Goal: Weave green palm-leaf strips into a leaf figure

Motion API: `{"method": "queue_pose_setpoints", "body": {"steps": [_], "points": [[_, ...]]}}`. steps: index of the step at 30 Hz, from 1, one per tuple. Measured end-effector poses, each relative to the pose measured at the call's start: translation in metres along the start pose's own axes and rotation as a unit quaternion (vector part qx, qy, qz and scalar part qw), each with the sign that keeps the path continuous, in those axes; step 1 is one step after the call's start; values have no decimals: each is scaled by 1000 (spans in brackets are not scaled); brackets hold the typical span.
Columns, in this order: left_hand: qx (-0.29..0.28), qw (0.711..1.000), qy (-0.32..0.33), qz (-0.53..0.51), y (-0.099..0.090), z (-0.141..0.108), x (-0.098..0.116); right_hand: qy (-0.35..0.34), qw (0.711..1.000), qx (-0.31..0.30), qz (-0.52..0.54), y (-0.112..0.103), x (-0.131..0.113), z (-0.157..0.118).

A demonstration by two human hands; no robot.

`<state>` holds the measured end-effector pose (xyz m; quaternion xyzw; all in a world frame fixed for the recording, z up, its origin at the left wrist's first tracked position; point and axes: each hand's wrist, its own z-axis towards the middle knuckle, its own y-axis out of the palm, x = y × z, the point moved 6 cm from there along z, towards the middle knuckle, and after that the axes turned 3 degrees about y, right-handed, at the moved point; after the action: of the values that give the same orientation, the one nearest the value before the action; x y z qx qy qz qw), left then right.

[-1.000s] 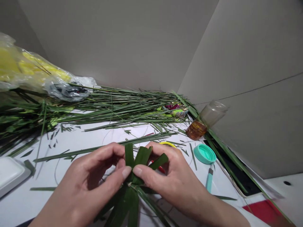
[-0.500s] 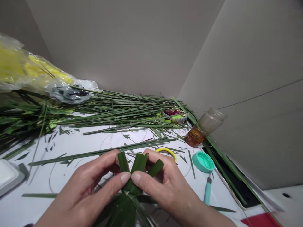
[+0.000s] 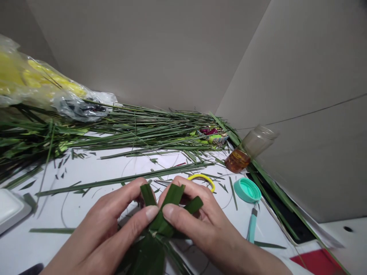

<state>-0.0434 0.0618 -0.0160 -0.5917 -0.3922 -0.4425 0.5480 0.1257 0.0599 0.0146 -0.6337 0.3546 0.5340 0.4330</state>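
Woven green leaf strips (image 3: 160,225), fanned upward

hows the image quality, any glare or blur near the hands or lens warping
Head view: soft, even light, with only faint shadows under the left hand and right hand; glare shows on the plastic bag; the leaf strips look fairly sharp; wide-lens warping bends the frame's edges.

The left leaf strip (image 3: 147,194) now leans further left; the middle strip (image 3: 172,194) seems twisted broader.
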Motion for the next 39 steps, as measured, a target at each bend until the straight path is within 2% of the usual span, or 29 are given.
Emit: {"method": "queue_pose_setpoints", "body": {"steps": [3,7,10,16,22,28,34,39], "points": [[-12,1000,11,-15,1,0,0,11,1000,8,-6,-1,2,-1],[50,998,16,-34,0,-3,-3,-1,999,26,-42,-3,2,0],[73,996,21,-35,1,-3,-2,-19,996,39,-72,-3,1,3],[17,998,42,-38,8,4,15,-23,994,74,-72,0,1,7],[20,997,53,-42,11,15,28,-39,989,104,-102,-1,-1,3],[7,998,39,-47,8,14,17,-74,973,140,-167,-6,-5,-1],[-55,996,27,-69,9,10,3,-81,977,139,-143,-8,-7,-2],[-63,996,30,-46,8,8,-1,-96,974,149,-139,-7,-9,-2]]}}
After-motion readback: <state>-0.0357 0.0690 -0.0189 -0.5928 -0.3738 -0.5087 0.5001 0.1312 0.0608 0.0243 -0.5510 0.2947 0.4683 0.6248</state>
